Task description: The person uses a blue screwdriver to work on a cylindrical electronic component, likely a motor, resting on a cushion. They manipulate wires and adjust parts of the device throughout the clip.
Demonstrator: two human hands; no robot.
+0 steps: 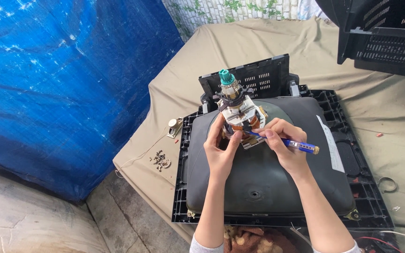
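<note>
A dark grey picture tube [268, 182] lies face down in a black plastic frame [366, 187], neck pointing up. On the neck sits a white and copper coil yoke [240, 115] topped by a teal cap [226, 76]. My left hand [221, 150] grips the lower left side of the yoke. My right hand [284, 145] holds a blue-handled screwdriver [296, 145] with its tip against the yoke's base.
A tan cloth [188, 70] covers the table. Several loose screws [159, 160] and a small speaker [174, 125] lie at the left. A black vented cover [258, 77] stands behind the tube. Another black housing [385, 37] sits top right. Blue tarp [62, 84] hangs at left.
</note>
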